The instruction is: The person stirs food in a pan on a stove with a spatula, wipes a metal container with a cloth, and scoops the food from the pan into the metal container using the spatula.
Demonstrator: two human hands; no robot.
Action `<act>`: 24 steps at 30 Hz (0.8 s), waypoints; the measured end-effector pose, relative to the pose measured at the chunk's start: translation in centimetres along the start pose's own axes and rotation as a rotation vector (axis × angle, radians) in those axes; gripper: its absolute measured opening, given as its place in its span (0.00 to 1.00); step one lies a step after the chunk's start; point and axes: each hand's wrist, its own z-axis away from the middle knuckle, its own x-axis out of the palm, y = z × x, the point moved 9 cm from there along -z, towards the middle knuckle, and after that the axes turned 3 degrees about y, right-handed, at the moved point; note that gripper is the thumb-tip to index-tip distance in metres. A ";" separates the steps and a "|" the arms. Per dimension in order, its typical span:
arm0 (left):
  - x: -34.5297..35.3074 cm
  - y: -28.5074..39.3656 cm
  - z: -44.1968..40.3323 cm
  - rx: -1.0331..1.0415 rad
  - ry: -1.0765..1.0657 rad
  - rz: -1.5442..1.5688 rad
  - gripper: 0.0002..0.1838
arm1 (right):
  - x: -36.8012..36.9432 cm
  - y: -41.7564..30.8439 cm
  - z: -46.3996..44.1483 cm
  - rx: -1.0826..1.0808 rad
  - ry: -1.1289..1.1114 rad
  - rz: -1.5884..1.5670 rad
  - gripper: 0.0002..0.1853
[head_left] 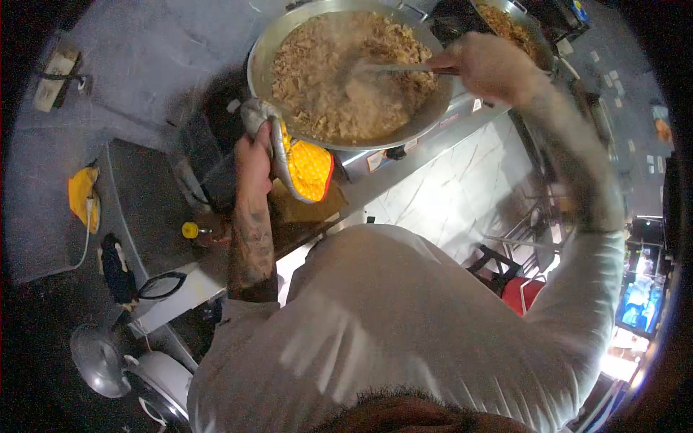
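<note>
A large round pan (254,65) full of chopped, browned food (317,58) stands at the top of the view, with steam over it. My left hand (254,162) is closed on a yellow dotted oven mitt with grey edging (309,169), which it holds at the pan's near left rim. My right hand (498,68), slightly blurred, grips the brown handle of a metal stirring utensil (401,68) from the right side. The utensil's shaft reaches across the pan. Its head is hidden by food and steam, so spoon or spatula cannot be told.
A second pan of food (516,25) sits at the upper right. Left of me are a dark counter (137,202), a yellow-capped container (190,230) and another yellow mitt (83,196). A round lid (99,361) lies lower left; a red seat (521,294) stands at right.
</note>
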 end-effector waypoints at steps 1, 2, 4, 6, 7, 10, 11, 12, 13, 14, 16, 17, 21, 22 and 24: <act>-0.1 -0.3 -0.5 0.003 -0.004 0.003 0.20 | -0.8 1.5 0.5 -0.176 0.170 0.059 0.22; -0.2 -0.7 -0.9 0.010 -0.011 0.037 0.21 | -1.8 1.6 1.3 -0.264 0.247 0.087 0.22; 0.1 -1.1 -0.5 0.000 -0.024 0.077 0.21 | -3.8 4.1 2.3 -0.057 0.135 -0.179 0.22; 0.0 -0.1 0.2 0.007 0.003 0.067 0.22 | -3.0 7.1 3.0 0.237 -0.056 -0.457 0.23; -0.3 -0.6 -0.2 0.031 -0.004 0.072 0.24 | -2.1 9.6 3.4 0.354 -0.017 -0.503 0.23; -1.3 -0.9 -0.1 -0.001 0.073 -0.045 0.25 | -0.9 13.8 2.7 0.491 0.027 -0.551 0.22; -1.3 -0.9 -0.2 0.000 0.080 -0.040 0.25 | -0.5 14.8 2.2 0.516 0.025 -0.559 0.21; -1.9 -0.6 -0.2 0.029 0.148 -0.160 0.25 | -0.4 15.3 1.5 0.504 0.025 -0.556 0.21; -2.4 -0.5 -0.1 0.052 0.219 -0.279 0.24 | 0.3 15.9 0.7 0.534 -0.051 -0.518 0.20; -2.3 -0.5 0.1 0.048 0.237 -0.273 0.24 | 0.9 16.8 -0.1 0.561 -0.126 -0.478 0.18; -1.6 1.1 0.5 0.190 0.227 -0.367 0.22 | 2.4 19.1 -2.3 0.516 -0.118 -0.440 0.17; -1.6 0.8 0.1 0.191 0.242 -0.364 0.22 | 3.0 20.5 -3.4 0.490 -0.112 -0.406 0.15; -2.1 2.4 0.2 0.343 0.339 -0.602 0.18 | 5.1 22.0 -8.8 0.349 -0.262 -0.403 0.17; -2.1 2.9 0.3 0.330 0.359 -0.638 0.17 | 5.7 22.2 -10.6 0.327 -0.259 -0.404 0.17; -2.6 3.1 -0.4 0.344 0.417 -0.730 0.17 | 7.1 22.9 -14.0 0.350 -0.305 -0.345 0.17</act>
